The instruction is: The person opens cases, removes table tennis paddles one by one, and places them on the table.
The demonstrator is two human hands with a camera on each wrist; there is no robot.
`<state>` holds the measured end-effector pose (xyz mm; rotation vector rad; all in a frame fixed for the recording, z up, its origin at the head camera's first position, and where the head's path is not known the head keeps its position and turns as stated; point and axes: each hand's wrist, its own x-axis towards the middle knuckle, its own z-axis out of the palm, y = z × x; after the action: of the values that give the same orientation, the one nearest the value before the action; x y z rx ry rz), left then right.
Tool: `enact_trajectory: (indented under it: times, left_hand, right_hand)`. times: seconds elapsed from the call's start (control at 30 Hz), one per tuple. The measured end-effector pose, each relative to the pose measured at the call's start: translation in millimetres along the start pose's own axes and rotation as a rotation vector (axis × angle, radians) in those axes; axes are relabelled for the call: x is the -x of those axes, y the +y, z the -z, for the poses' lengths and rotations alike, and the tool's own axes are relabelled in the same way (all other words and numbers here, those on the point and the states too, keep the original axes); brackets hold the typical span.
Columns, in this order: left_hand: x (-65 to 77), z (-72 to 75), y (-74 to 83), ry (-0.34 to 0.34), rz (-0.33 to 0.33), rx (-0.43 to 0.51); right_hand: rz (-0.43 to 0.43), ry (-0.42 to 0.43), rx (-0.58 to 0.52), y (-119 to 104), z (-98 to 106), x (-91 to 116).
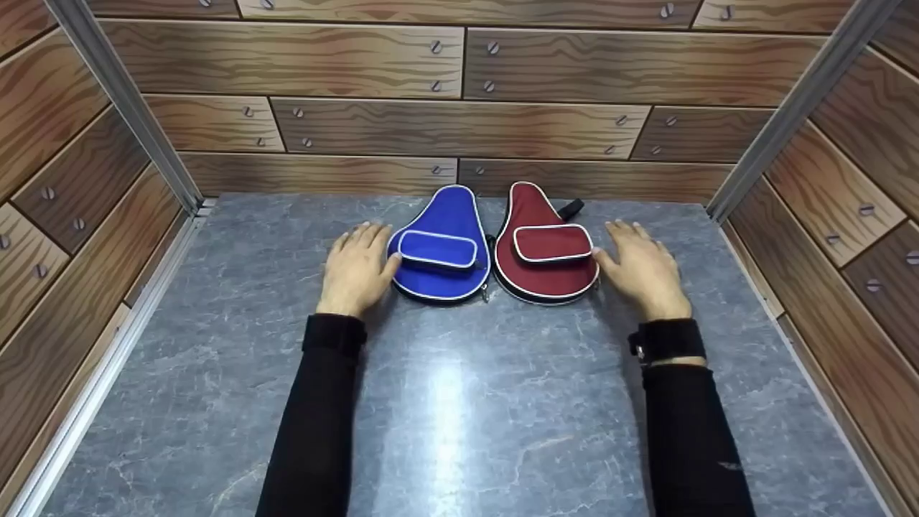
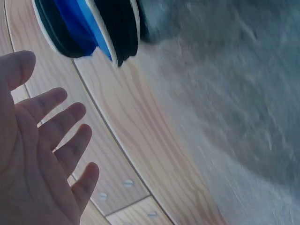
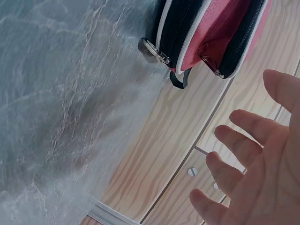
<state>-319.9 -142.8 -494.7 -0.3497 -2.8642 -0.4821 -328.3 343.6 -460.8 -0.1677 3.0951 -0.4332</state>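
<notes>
Two table tennis paddle cases lie side by side on the tabletop in the head view, narrow ends toward the back wall. The blue case [image 1: 449, 212] has white piping and a zipped front pocket [image 1: 438, 249]. To its right is the dark red case [image 1: 528, 208], with a similar pocket and a black strap [image 1: 571, 210]. My left hand [image 1: 355, 269] is beside the blue case, fingers extended and thumb at its left edge. On the other side, my right hand [image 1: 642, 273] has its thumb near the red case's right edge. Both wrist views show spread fingers and bare palms.
The grey marbled tabletop [image 1: 502, 402] is bounded by wood-patterned walls [image 1: 373, 129] at the back and both sides. Metal posts [image 1: 133, 108] stand at the back corners, and a metal rail [image 1: 108, 359] runs along the left edge.
</notes>
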Motion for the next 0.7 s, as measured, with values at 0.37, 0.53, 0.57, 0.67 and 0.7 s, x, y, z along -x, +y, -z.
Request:
enact_trajectory:
  times: [0.37,0.53,0.57,0.67,0.7]
  left_hand:
    - [-3.8,-18.5,29.4,-0.060,-0.124,-0.013]
    - [-1.6,-22.1,34.6,-0.066,-0.150,-0.013]
    - [-1.2,-22.4,35.1,-0.062,-0.152,-0.009]
    - [-0.6,-22.4,35.9,-0.048,-0.156,0.000]
    - [-0.5,-22.0,36.0,-0.046,-0.155,0.001]
  right_hand:
    - [0.056,0.082,-0.018,-8.3,-0.7,3.3]
    - [0.121,0.143,-0.063,-20.8,-0.8,1.3]
    - [0.133,0.150,-0.074,-24.1,-0.4,1.1]
    - [0.173,0.177,-0.104,-34.7,0.2,0.1]
    - [0.191,0.184,-0.112,-38.7,0.2,-0.2]
